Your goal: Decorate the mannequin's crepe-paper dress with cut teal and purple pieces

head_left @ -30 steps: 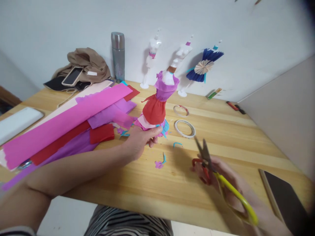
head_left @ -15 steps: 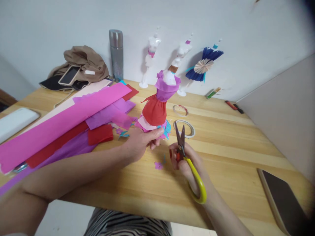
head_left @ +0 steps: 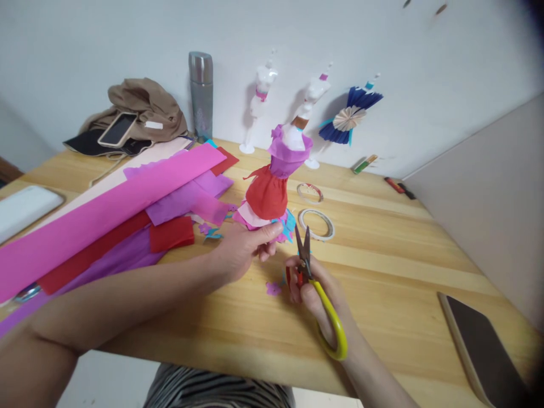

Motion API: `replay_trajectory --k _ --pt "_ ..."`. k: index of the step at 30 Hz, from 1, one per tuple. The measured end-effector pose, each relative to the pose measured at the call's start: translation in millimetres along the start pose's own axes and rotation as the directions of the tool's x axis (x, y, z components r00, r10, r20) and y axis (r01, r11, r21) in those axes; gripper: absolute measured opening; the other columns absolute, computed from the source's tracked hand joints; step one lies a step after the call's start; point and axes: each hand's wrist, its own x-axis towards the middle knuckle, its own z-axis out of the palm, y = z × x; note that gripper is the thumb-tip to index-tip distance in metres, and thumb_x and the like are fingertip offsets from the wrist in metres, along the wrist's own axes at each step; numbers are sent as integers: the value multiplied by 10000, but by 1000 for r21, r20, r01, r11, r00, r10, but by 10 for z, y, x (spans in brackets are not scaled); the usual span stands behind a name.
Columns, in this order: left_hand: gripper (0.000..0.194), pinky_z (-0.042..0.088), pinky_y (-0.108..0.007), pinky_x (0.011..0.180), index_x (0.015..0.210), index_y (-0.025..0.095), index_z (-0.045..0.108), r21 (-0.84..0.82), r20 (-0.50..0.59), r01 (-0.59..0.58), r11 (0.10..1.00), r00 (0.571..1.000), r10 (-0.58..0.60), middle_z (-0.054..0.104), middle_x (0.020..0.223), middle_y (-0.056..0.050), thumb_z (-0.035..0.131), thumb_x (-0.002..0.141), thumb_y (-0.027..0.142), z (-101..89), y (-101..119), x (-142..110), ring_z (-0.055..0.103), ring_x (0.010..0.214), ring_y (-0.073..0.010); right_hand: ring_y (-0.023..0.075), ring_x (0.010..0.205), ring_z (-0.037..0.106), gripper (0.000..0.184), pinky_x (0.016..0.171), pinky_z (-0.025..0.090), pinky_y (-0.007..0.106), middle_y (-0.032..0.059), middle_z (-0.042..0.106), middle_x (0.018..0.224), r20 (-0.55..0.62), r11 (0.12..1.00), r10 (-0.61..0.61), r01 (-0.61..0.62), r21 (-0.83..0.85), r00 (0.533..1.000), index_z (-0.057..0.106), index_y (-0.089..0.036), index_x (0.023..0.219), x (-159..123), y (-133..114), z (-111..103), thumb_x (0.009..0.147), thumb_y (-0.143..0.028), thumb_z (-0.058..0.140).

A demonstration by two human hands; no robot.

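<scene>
A small mannequin in a crepe-paper dress tilts above the table. Its top is purple, its skirt is red, and pink and blue paper layers frill the hem. My left hand is closed round the bottom of this dress, thumb on the blue paper. My right hand grips scissors with yellow and red handles, fingers through the loops. Their blades are partly apart and point up, close to the blue hem. Under the hands lies a purple paper flower.
Crepe-paper strips cover the left side. Two tape rolls lie beyond the scissors. Two bare mannequins, one in blue paper and a flask stand at the wall. A phone lies at right.
The scissors and my right hand have moved left, bringing the blades nearer the blue hem, and the blades have closed somewhat. My left hand stays on the dress.
</scene>
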Motion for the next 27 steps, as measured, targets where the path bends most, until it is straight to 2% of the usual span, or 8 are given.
replay_trajectory --k 5,10,16,20,27 --pt "498 319 -225 491 668 179 573 7 7 -8 1000 1000 8 537 585 22 833 742 598 -13 -24 13 469 532 -83 153 591 480 448 531 415 280 -24 518 727 21 1000 -25 25 -2 999 656 -232 1054 32 -88 -15 972 -667 588" --pt "507 306 -225 474 654 184 557 34 24 -24 999 999 24 523 574 28 830 726 605 -4 -14 16 457 522 -85 168 628 492 402 555 405 290 -7 526 728 -29 991 -64 60 -123 998 651 -221 930 111 -141 -41 954 -620 620" --pt "495 305 -228 486 673 182 574 29 36 -17 999 999 16 516 591 25 809 741 611 5 -1 9 459 547 -92 183 645 535 446 571 437 300 2 560 755 -16 981 -72 67 -184 997 684 -211 1057 170 -134 -59 948 -638 617" --pt "502 309 -232 490 632 187 535 37 61 -31 999 998 29 498 580 25 794 761 598 5 -6 8 444 545 -91 186 656 545 471 581 446 301 5 569 760 22 982 -73 76 -173 997 685 -208 1058 176 -134 -59 954 -660 601" --pt "490 310 -250 483 636 196 534 101 26 -69 992 997 66 498 562 32 775 758 604 20 3 8 428 510 -88 187 652 533 467 608 457 320 12 600 755 18 980 -66 68 -185 998 700 -208 1053 196 -162 -64 939 -655 627"
